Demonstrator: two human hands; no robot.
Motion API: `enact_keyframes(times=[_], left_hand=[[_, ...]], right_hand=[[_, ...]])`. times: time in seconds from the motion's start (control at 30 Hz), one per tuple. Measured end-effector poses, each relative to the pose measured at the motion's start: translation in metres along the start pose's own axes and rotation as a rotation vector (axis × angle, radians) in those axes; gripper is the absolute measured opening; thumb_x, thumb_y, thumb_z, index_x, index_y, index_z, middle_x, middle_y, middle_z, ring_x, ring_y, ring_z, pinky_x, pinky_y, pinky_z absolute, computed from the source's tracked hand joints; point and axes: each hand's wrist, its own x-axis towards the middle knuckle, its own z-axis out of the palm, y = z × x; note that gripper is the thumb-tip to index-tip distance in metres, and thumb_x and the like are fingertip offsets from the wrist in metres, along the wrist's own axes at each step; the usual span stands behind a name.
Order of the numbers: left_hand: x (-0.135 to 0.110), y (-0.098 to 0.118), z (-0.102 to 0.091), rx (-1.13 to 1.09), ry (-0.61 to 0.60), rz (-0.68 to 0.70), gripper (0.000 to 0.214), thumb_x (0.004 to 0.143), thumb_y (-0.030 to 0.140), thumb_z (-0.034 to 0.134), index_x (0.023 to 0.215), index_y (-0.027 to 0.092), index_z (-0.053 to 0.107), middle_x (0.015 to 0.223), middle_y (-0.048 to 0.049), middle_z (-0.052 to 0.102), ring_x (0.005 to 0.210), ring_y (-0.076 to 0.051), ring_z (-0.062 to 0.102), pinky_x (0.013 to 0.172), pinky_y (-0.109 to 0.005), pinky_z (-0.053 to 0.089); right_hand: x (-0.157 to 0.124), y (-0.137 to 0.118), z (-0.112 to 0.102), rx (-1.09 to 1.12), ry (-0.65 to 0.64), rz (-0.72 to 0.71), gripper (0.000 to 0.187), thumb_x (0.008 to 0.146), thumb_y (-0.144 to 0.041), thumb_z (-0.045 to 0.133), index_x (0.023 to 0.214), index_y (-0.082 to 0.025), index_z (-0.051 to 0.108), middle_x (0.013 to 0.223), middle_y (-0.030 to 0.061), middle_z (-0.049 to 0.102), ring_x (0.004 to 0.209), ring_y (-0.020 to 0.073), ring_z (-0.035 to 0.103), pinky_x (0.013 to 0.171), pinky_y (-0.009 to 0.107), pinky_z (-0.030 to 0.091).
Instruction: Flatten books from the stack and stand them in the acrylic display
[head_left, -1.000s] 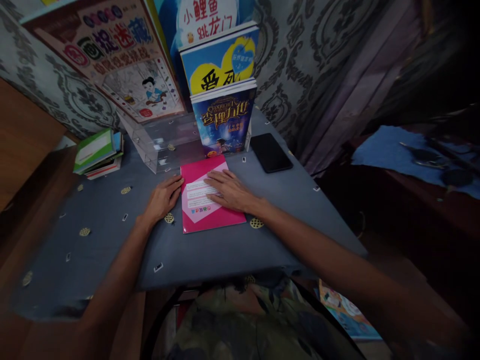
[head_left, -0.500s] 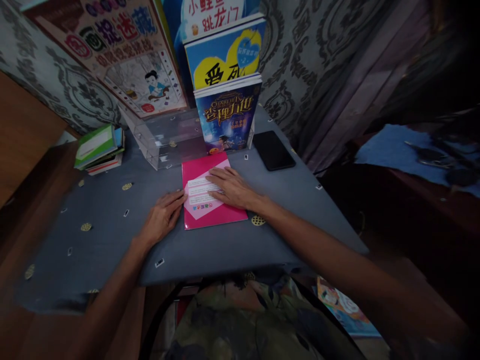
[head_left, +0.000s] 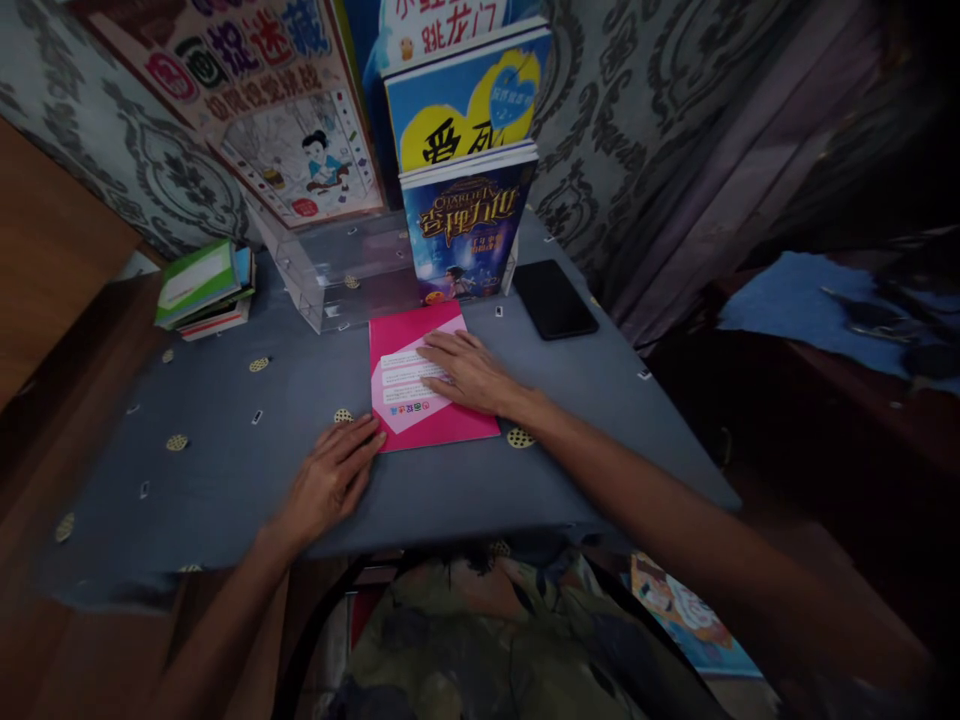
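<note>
A pink book (head_left: 450,428) lies flat on the grey patterned tablecloth (head_left: 300,370), its printed text upside down to me. My right hand (head_left: 469,375) rests on the book's right half with fingers stretched out and a little apart. At the near left corner of the book is my left hand (head_left: 337,470), its fingertips touching the edge there. Those left fingers lie extended on the cloth, close together, and grip nothing.
Behind the book, a clear acrylic stand (head_left: 300,290) holds a large puzzle book (head_left: 292,130), a blue-and-yellow book (head_left: 465,100) and a dark blue book (head_left: 465,240). A black phone (head_left: 555,298) lies to the right. Small books (head_left: 206,285) are stacked at the left.
My left hand has slid down the book's left edge toward its near corner. My right hand stays in place on the book. The whole view has shifted slightly.
</note>
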Motion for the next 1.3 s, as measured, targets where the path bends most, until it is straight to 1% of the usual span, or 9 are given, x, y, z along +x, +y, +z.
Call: enact_keyframes(times=[0.17,0.43,0.6,0.73,0.8,0.93,1.1,1.2,1.3], left_hand=[[-0.001,0.01,0.001,-0.022,0.006,0.058,0.058,0.096,0.011,0.05,0.152,0.028,0.046,0.137,-0.0103,0.067,0.134,-0.025,0.059,0.112,-0.054,0.049],[0.006,0.015,0.0,0.003,0.022,0.088,0.052,0.095,0.012,0.053,0.146,0.024,0.052,0.132,-0.0107,0.07,0.13,-0.026,0.061,0.11,-0.052,0.05],[0.016,0.021,0.007,-0.011,-0.004,0.078,0.049,0.097,0.016,0.052,0.145,0.025,0.053,0.135,-0.0115,0.067,0.132,-0.026,0.06,0.11,-0.054,0.05],[0.027,0.027,0.011,-0.014,-0.038,0.085,0.043,0.098,0.02,0.051,0.141,0.021,0.056,0.137,-0.0135,0.066,0.134,-0.027,0.057,0.112,-0.057,0.047],[0.032,0.027,0.013,-0.038,-0.054,0.064,0.041,0.099,0.023,0.052,0.14,0.023,0.058,0.139,-0.0127,0.064,0.137,-0.027,0.054,0.114,-0.058,0.044],[0.045,0.013,0.019,-0.054,-0.039,-0.046,0.039,0.101,0.031,0.052,0.138,0.028,0.059,0.144,-0.0104,0.061,0.14,-0.028,0.051,0.115,-0.058,0.041],[0.063,-0.023,0.037,0.099,0.062,-0.387,0.053,0.102,0.046,0.046,0.146,0.016,0.05,0.149,-0.023,0.053,0.145,-0.038,0.043,0.112,-0.065,0.039],[0.07,-0.036,0.049,0.061,0.081,-0.392,0.057,0.101,0.047,0.045,0.146,0.013,0.049,0.147,-0.0255,0.054,0.146,-0.039,0.041,0.114,-0.066,0.036],[0.071,-0.043,0.051,-0.05,0.15,-0.362,0.054,0.1,0.046,0.048,0.144,0.016,0.051,0.146,-0.0218,0.057,0.143,-0.036,0.047,0.114,-0.062,0.04]], right_hand=[[0.0,-0.002,0.0,-0.009,0.002,-0.003,0.049,0.1,-0.039,0.052,0.144,-0.016,0.054,0.154,0.0156,0.051,0.147,0.0289,0.041,0.122,0.054,0.028],[0.0,-0.003,-0.001,-0.025,-0.006,0.003,0.05,0.1,-0.038,0.052,0.144,-0.013,0.054,0.154,0.0173,0.05,0.147,0.0291,0.041,0.122,0.054,0.028],[0.0,-0.001,0.002,-0.023,0.007,-0.004,0.049,0.101,-0.039,0.051,0.143,-0.016,0.055,0.153,0.0154,0.051,0.146,0.0287,0.042,0.122,0.054,0.029],[0.0,-0.002,0.002,-0.024,0.01,0.003,0.049,0.1,-0.038,0.053,0.143,-0.015,0.055,0.153,0.0159,0.052,0.146,0.029,0.042,0.122,0.054,0.029],[0.0,-0.002,0.001,-0.019,0.012,0.002,0.049,0.1,-0.038,0.052,0.143,-0.016,0.055,0.153,0.0163,0.052,0.146,0.029,0.042,0.122,0.054,0.028],[-0.001,-0.004,-0.001,-0.002,0.009,-0.002,0.049,0.1,-0.038,0.051,0.144,-0.017,0.055,0.152,0.0163,0.052,0.146,0.0281,0.042,0.122,0.055,0.028],[-0.002,-0.009,-0.006,-0.067,0.004,0.109,0.055,0.098,-0.046,0.057,0.144,-0.017,0.056,0.158,0.0201,0.044,0.15,0.0339,0.036,0.12,0.059,0.028],[-0.003,-0.013,-0.01,-0.087,-0.029,0.145,0.057,0.098,-0.047,0.057,0.146,-0.015,0.054,0.158,0.0221,0.042,0.151,0.0363,0.033,0.12,0.059,0.029],[-0.003,-0.014,-0.012,-0.082,-0.042,0.142,0.058,0.098,-0.046,0.056,0.146,-0.014,0.054,0.158,0.023,0.042,0.151,0.0362,0.033,0.122,0.058,0.026]])
